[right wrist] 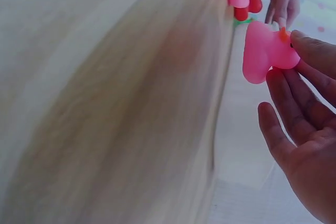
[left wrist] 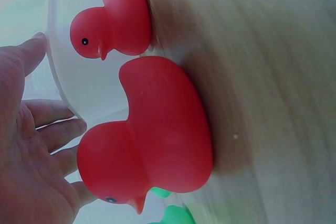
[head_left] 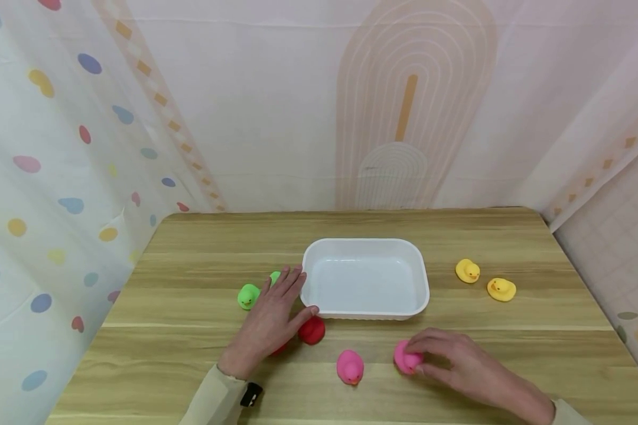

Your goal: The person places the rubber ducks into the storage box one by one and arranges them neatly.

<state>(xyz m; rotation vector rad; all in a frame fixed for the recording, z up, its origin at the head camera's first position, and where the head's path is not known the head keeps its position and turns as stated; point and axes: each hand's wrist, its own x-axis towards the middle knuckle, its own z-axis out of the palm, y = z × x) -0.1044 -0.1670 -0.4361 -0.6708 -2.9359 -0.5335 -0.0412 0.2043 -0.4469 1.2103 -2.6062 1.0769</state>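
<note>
A white rectangular tub (head_left: 364,315) stands mid-table. My left hand (head_left: 270,319) lies at its left front corner, fingers straight and thumb spread, fingertips at the rim. Below that hand sit two red rubber ducks, one (head_left: 312,330) plainly visible and the other (left wrist: 157,124) mostly hidden from the head view. Two green ducks are near its fingers, one (head_left: 248,296) in full sight and one partly covered. By its head, a pink rubber duck (head_left: 404,358) is pinched between the thumb and fingers of my right hand (head_left: 459,365). Another pink duck (head_left: 350,367) rests to its left.
Two yellow ducks (head_left: 468,271) sit on the wooden table (head_left: 218,236) to the right of the tub. A patterned curtain (head_left: 276,118) hangs behind the table's back edge and along the left side.
</note>
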